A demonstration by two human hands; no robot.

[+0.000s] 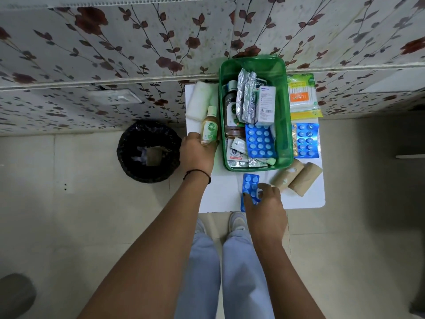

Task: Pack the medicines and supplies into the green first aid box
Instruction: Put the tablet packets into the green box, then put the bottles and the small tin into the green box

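Observation:
The green first aid box (285, 125) stands on a small white table (220, 194), holding a dark bottle, silver foil strips, a white carton (265, 104), a blue blister strip (259, 140) and sachets. My left hand (197, 153) grips a small Dettol bottle (209, 127) just left of the box. My right hand (264, 203) pinches a blue tablet strip (249, 186) on the table in front of the box. A white gauze roll (199, 100) lies at the table's far left.
Right of the box lie a cotton bud packet (302, 95), another blue tablet strip (307, 140) and two brown bandage rolls (296, 178). A black waste bin (148, 150) stands on the floor to the left. A floral wall runs behind the table.

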